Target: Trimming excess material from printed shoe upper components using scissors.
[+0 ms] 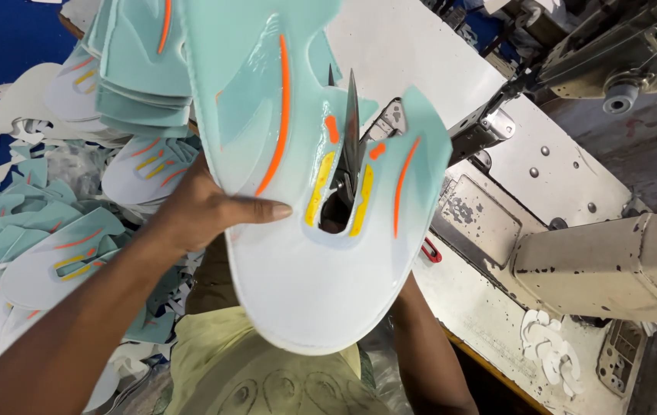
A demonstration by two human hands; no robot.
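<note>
The shoe upper panel [297,253] fades from mint green at its far end to pale white at its near rounded edge, striped with curved orange lines and two yellow bars flanking its central slot. Through that slot pokes a pair of dark steel scissors [351,131]. Left of the panel, the stacked panels [140,65] repeat the mint and orange (the loose ones below them too). Right of it, the sewing machine [605,265] is beige, flecked with black chips.

Left hand [201,209] grips a mint shoe upper [297,253] — scissors [351,131] poke through its opening.
</note>
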